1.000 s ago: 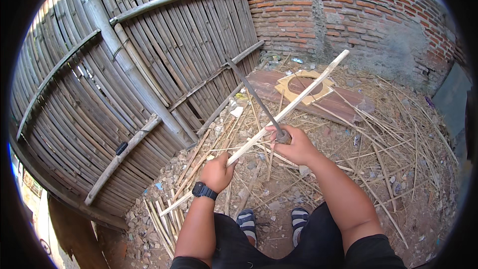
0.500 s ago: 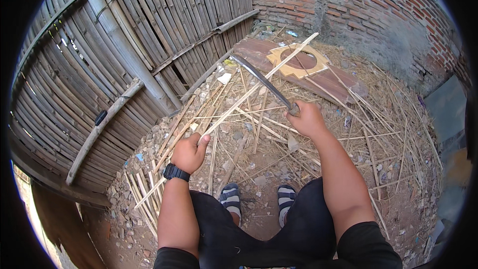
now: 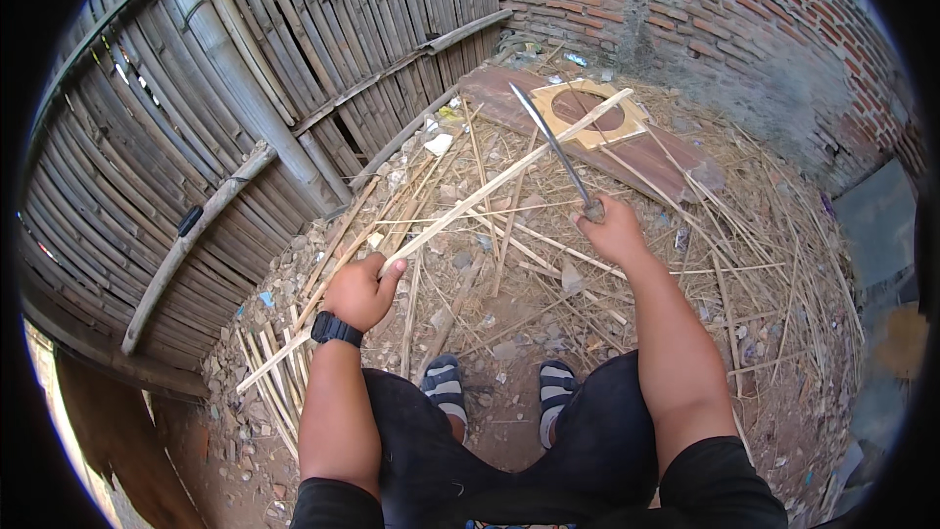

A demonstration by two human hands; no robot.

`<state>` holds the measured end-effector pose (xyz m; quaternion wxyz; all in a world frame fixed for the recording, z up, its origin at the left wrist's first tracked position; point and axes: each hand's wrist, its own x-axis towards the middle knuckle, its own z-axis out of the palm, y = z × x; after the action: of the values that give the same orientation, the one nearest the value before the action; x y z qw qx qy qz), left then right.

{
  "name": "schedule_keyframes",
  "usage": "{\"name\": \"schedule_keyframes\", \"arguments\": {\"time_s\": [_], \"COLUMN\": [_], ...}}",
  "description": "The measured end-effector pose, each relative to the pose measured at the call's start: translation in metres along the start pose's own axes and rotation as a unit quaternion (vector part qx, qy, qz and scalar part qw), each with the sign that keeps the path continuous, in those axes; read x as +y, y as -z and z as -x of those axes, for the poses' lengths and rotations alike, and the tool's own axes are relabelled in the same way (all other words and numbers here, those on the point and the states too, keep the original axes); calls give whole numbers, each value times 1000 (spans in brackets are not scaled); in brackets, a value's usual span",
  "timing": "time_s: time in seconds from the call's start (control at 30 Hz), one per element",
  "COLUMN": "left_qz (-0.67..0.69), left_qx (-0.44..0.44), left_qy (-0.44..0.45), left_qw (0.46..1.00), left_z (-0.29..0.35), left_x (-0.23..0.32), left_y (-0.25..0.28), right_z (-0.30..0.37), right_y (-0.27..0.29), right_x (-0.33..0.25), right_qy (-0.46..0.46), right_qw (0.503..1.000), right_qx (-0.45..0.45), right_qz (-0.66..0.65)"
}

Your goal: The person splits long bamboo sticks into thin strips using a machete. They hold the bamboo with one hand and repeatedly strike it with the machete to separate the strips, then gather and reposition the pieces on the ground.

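My left hand (image 3: pixel 362 289), with a black watch on the wrist, grips the near end of a long pale bamboo strip (image 3: pixel 509 174) that slants up to the right. My right hand (image 3: pixel 612 230) is closed on the handle of a long knife (image 3: pixel 553 149), whose blade points up and to the left and crosses the strip near its far part. Both hands are held out in front of my knees, above my sandalled feet (image 3: pixel 446 382).
Several bamboo slats and shavings (image 3: pixel 470 225) litter the dirt. A woven bamboo fence (image 3: pixel 196 108) stands at the left, a red brick wall (image 3: pixel 705 10) at the back. A brown board with a pale frame with a round hole (image 3: pixel 587 113) lies beyond the hands.
The view has tilted down and the hands sit lower. The knife blade has swung from lying along the strip to pointing up and crossing it. The left hand has closed on the strip's end.
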<state>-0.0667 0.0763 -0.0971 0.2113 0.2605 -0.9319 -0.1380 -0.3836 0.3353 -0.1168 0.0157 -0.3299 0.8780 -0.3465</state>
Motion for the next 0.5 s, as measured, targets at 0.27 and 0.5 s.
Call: {"name": "schedule_keyframes", "arguments": {"time_s": [0.27,0.5], "left_qz": [-18,-3], "left_qx": [20,53], "left_qy": [-16,5], "left_qw": [1000,999], "left_z": [4,5], "left_x": [7,7], "left_y": [0,1], "right_z": [24,9], "right_y": [-3,8], "right_x": [-57,-22], "right_qy": [179,39], "right_qw": [971,999], "right_qx": [-100,25], "right_qz": [120,-4]}}
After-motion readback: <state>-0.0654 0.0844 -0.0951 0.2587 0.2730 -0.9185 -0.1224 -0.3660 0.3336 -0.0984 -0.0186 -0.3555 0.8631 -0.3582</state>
